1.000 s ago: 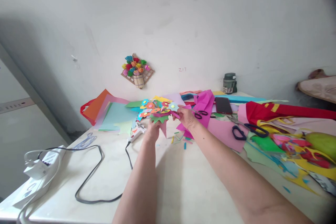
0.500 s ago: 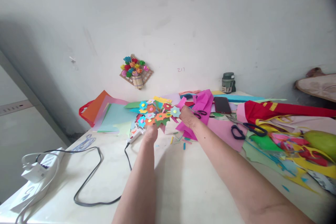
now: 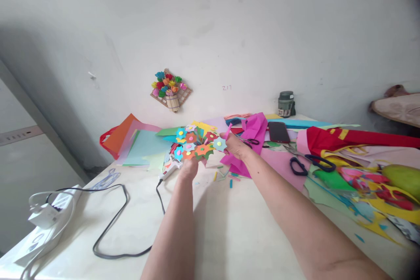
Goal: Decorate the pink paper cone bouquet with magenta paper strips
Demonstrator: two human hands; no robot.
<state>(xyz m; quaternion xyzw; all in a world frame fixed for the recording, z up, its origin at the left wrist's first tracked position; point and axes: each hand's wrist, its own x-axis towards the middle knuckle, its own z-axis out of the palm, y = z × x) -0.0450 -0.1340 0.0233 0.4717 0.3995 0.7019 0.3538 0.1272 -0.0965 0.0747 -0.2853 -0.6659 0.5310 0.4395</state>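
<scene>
Nearest, 2 bare forearms rise from the bottom of the frame over the pale counter (image 3: 229, 227). At lower left a black cable (image 3: 111, 223) loops toward a white power strip (image 3: 49, 214). Just above centre, the left hand (image 3: 188, 167) closes its grip around the base of a paper flower bouquet (image 3: 197, 142), holding it upright above the counter, its orange, blue, red and yellow blooms facing the camera. The right hand (image 3: 236, 146) sits at the bouquet's right edge, its fingers pinched on a thin pink strip (image 3: 227, 131) beside a pale blue flower. Behind the left hand a white glue gun (image 3: 170, 167) lies on the counter. Small paper scraps (image 3: 229, 177) dot the surface below the right hand. Right of centre lie dark-handled scissors (image 3: 310, 164) on pink paper, with a red and yellow heap and a green fruit (image 3: 405, 179) at the far right. Farther back are a magenta sheet (image 3: 256, 127), a dark phone (image 3: 278, 131), orange and teal sheets (image 3: 138, 140) at left, and a green jar (image 3: 286, 103). On the wall hangs a flower basket craft (image 3: 170, 89).
</scene>
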